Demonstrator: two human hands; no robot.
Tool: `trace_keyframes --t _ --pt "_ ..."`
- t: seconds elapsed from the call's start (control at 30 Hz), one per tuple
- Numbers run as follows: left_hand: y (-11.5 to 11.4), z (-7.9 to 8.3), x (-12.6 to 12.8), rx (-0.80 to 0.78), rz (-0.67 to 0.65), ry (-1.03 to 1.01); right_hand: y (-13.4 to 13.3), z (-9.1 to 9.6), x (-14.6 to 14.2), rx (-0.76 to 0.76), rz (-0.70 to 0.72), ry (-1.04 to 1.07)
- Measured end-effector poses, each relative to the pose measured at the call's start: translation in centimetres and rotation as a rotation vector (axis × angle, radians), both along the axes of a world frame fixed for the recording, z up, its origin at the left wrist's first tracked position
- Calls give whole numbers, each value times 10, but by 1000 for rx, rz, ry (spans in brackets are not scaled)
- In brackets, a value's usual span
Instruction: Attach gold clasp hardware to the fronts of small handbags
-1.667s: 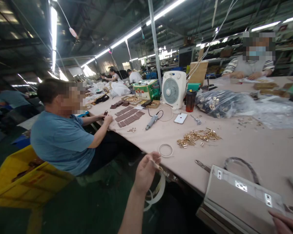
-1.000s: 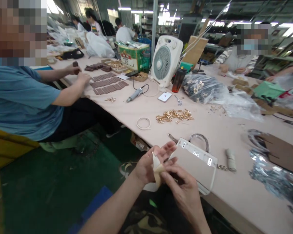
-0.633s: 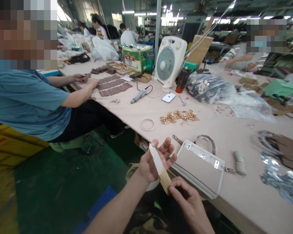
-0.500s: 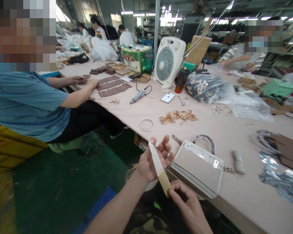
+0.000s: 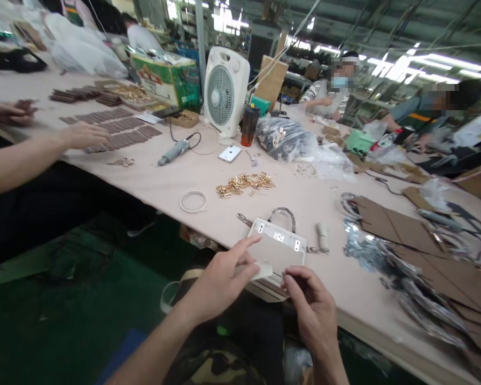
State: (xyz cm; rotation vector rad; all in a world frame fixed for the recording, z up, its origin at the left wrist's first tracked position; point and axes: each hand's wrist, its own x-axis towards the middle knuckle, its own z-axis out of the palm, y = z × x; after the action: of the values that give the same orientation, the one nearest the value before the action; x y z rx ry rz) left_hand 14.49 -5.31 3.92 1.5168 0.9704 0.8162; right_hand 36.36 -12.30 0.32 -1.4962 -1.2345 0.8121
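Close to the table's front edge lies a pale beige handbag (image 5: 282, 252) with a wrapped ring handle and metal fittings along its top. My left hand (image 5: 224, 275) is over its near left corner, with a pale strip (image 5: 263, 270) pinched under the thumb and the index finger stretched out. To the right, my right hand (image 5: 312, 299) has its thumb and fingertips pressed together by the bag's lower right corner; what sits between them is too small to make out.
Left of the bag are a tape roll (image 5: 193, 202) and a pile of gold hardware (image 5: 244, 184). Behind stand a fan (image 5: 225, 91), a tumbler (image 5: 249, 125) and a phone (image 5: 230, 153). Brown panels (image 5: 401, 224) lie right. A co-worker's hand (image 5: 84, 135) rests by brown strips.
The view has swung right. The strip, earlier stretched between both hands with a tan part at my right fingers, now shows only as a short pale piece at my left hand. My hands are nearer the bag.
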Motion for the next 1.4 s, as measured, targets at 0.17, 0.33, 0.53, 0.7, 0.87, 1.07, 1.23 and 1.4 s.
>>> trace_keyframes --t 0.17,0.33,0.53,0.7,0.87,1.07,1.23,1.4 --pt "-4 5 9 141 -48 71 12 28 8 126 216 -162" --pt "-7 -3 11 222 -47 37 26 39 0 111 376 -306" --pt "-6 -10 11 244 -47 58 30 37 1 50 413 -300" --pt "0 -14 15 305 -120 207 29 37 3 70 413 -335" --pt "2 -12 20 291 -156 232 27 30 4 67 402 -324" --pt "3 -15 27 73 -173 134 23 11 4 160 336 -264" --pt "12 -35 34 -134 -144 -46 4 0 5 498 422 -309" --pt "25 -46 42 -42 -44 71 25 -4 49 333 228 -210"
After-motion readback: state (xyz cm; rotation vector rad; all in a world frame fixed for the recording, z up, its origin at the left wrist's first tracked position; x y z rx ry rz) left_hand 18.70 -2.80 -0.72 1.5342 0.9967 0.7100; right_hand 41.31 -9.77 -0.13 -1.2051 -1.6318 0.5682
